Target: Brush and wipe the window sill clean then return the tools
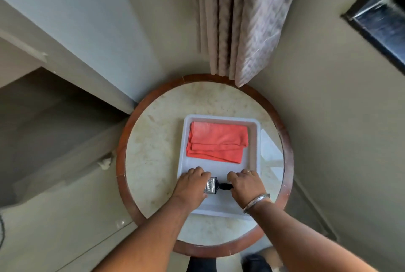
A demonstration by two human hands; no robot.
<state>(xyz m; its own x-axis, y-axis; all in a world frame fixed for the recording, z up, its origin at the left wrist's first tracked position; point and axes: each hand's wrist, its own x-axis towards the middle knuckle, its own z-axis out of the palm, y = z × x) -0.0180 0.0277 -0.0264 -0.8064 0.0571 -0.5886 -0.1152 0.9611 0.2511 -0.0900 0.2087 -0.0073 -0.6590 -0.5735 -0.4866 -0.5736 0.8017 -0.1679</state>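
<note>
A white tray lies on a round marble table. A folded red cloth fills the tray's far half. Across the tray's near half lies a brush with a metal ferrule and a black handle. My left hand covers the bristle end, fingers curled over it. My right hand is closed around the black handle. The bristles are hidden under my left hand.
A patterned curtain hangs over the table's far edge. The table has a dark wooden rim. White paper sheets lie right of the tray. A dark-framed window is at the upper right. Pale floor surrounds the table.
</note>
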